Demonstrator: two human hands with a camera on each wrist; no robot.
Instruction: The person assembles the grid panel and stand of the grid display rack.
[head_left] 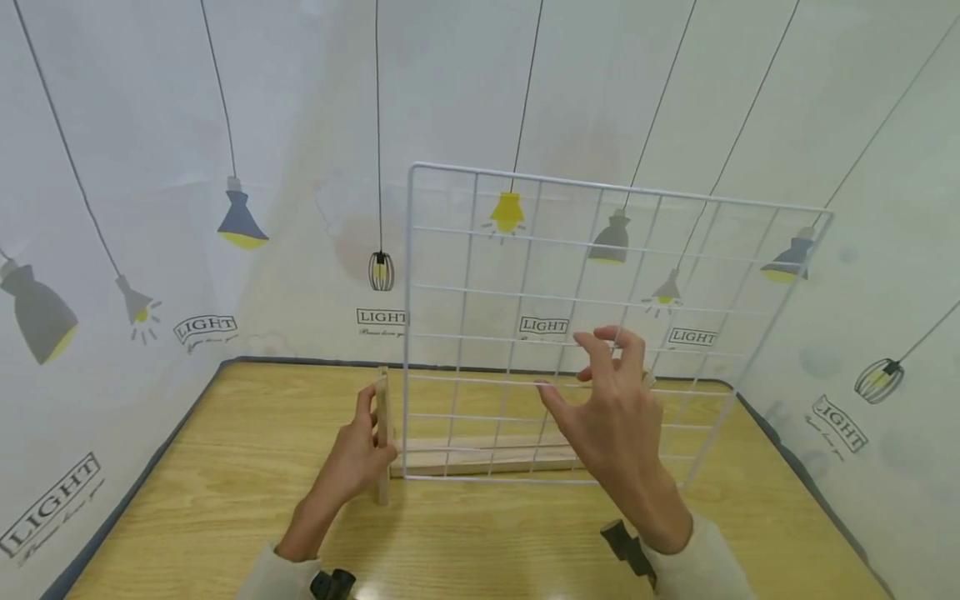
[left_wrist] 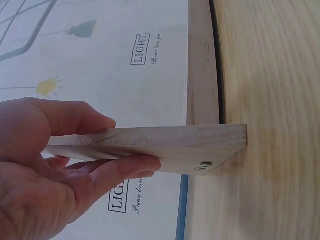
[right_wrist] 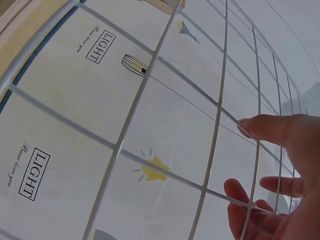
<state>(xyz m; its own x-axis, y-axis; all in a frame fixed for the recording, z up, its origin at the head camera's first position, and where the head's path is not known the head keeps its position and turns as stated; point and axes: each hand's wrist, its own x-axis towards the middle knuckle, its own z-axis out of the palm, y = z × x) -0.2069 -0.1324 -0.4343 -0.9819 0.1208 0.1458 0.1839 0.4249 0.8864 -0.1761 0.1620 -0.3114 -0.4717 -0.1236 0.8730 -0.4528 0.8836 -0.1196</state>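
Nearest, two pale sleeves [head_left: 708,567] reach in over the desk's [head_left: 225,500] front edge, black wrist devices [head_left: 628,550] beside them. The left hand [head_left: 352,450] pinches the left upright [head_left: 383,479] of a wooden stand between thumb and fingers, presumably to stop it sliding or tipping; screw heads [left_wrist: 202,166] show near the upright's foot. The right hand [head_left: 618,417] grasps the wires of a white wire grid panel [head_left: 562,297], fingers through the mesh, probably because nothing else would hold so tall a sheet upright. The panel stands near the desk's middle, its lower edge just before the rails [head_left: 487,458]; whether that edge touches the desk I cannot tell. The rails run roughly along the desk's back edge. Beyond that edge rises a lamp-printed wall covering [head_left: 315,167].
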